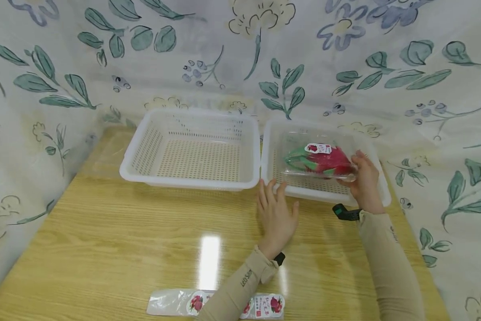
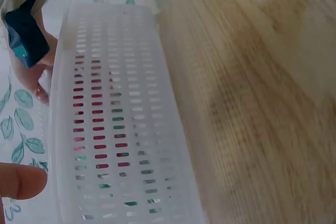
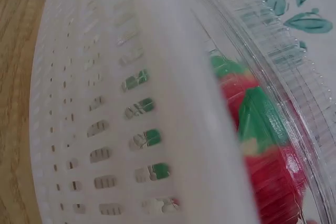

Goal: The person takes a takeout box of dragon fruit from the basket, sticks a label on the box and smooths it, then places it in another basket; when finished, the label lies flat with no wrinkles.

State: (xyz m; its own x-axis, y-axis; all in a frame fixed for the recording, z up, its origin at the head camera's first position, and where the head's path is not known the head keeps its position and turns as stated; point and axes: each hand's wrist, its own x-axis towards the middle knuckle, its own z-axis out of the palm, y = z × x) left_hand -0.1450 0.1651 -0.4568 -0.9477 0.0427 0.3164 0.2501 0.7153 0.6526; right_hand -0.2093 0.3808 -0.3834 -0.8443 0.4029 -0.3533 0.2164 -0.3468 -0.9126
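My right hand [image 1: 366,183] grips the right end of a clear plastic box [image 1: 294,139] holding a red and green dragon fruit [image 1: 338,159]. A white label [image 1: 318,148] with a fruit picture is on its lid. The box is tilted within the right white basket [image 1: 310,193], inside its rim. My left hand [image 1: 277,218] has its fingertips at that basket's front left rim, fingers extended. In the left wrist view, red and green show through the slotted basket wall [image 2: 115,56]. The right wrist view shows the dragon fruit [image 3: 270,177] close behind the basket rim [image 3: 194,103].
A second white basket [image 1: 190,182], with nothing in it, stands at left, beside the first. Clear plastic containers [image 1: 108,149] lie further left. A strip of fruit labels [image 1: 270,305] rests near the table's front, partly under my left forearm. Floral cloth [image 1: 224,53] hangs behind the table.
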